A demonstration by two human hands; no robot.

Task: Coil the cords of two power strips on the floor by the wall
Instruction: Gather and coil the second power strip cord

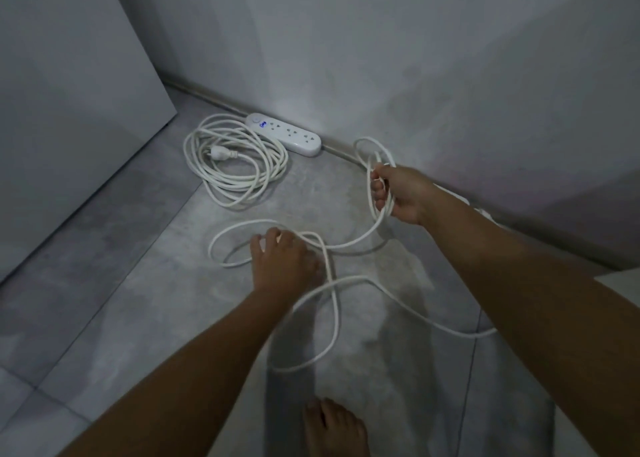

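Note:
A white power strip (284,134) lies on the grey floor against the wall, its cord (239,166) wound in a flat coil to its left with the plug (223,153) inside. A second white cord (334,304) sprawls in loose loops over the floor in front of me. My right hand (403,193) is shut on a few gathered loops of this loose cord near the wall. Lower down, my left hand (282,261) reaches onto a loop of it on the floor, fingers curled over the cord. A white bit behind my right forearm (485,213) may be the second strip.
A large pale panel (69,110) leans or stands at the left. The wall and its baseboard (214,96) run diagonally from upper left to right. My bare foot (332,429) is at the bottom. A thin dark cable (467,387) crosses the floor at lower right.

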